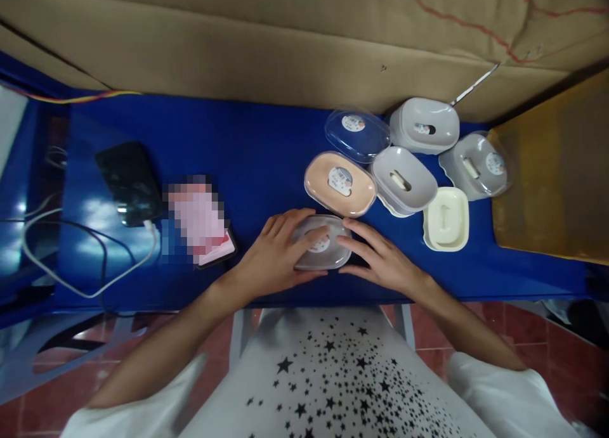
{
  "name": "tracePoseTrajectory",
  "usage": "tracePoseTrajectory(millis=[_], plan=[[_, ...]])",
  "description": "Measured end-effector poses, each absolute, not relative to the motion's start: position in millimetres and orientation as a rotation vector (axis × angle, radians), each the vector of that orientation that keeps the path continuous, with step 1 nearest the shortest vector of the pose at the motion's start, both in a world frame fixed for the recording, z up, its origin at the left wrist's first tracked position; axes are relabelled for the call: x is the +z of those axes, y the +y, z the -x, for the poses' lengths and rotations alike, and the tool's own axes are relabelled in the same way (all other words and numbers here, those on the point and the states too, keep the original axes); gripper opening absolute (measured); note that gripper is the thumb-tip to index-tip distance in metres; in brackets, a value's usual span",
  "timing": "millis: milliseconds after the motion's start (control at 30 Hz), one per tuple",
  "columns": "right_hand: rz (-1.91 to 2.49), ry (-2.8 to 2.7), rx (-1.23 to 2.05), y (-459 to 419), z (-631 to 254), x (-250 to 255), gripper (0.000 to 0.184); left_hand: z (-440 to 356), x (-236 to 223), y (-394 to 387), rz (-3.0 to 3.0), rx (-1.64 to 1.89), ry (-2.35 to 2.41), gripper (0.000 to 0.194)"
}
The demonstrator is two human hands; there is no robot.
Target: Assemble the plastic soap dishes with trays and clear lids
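My two hands, left point(278, 254) and right point(380, 257), around a clear-lidded grey box point(321, 243) on the blue surface point(257, 146), a peach box point(323, 178) just beyond, the phone point(204, 225) off to my left.

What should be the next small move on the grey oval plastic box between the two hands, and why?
Probably press lightly along the rim of the clear plastic lid: left hand and right hand surround the grey oval box, fingers touch the lid, and whether it is fully seated cannot be seen.

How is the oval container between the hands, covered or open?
Covered: a glossy clear lid with a sticker lies over the grey container. Whether it is fully shut, I cannot tell.
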State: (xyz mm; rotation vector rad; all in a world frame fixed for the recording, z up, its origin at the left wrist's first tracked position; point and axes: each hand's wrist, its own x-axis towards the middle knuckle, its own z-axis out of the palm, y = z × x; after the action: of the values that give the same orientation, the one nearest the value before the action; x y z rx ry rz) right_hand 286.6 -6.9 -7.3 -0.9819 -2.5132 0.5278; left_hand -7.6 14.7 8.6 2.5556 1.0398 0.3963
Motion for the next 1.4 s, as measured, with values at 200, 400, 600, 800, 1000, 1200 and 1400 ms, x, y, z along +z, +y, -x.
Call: tracePoseTrajectory(millis=[200,400,600,800,1000,1200,1400], plan=[[0.857,-2.512,0.528,9,-278,1,0.099,22,21,18,-2.371,0.418,1.003,0.079],[0.775,-2.456,0.407,16,-275,2,0.095,26,36,22,-2.189,0.356,0.968,0.081],[0.745,-2.507,0.393,12,-281,-5,0.078,23,30,19,-2.261,0.312,0.966,0.087],[0.676,-2.566,0.243,13,-284,-11,0.078,20,38,20,-2.226,0.266,0.93,0.085],[0.728,-2.511,0.34,11,-284,-18,0.095,24,35,28,-2.105,0.483,0.87,0.078],[0.729,-2.513,0.466,10,-290,-23,0.097,42,25,18,-2.096,0.426,0.821,0.088],[0.663,-2.524,0.416,14,-286,-18,0.084,46,25,10,-2.185,0.386,0.894,0.088]])
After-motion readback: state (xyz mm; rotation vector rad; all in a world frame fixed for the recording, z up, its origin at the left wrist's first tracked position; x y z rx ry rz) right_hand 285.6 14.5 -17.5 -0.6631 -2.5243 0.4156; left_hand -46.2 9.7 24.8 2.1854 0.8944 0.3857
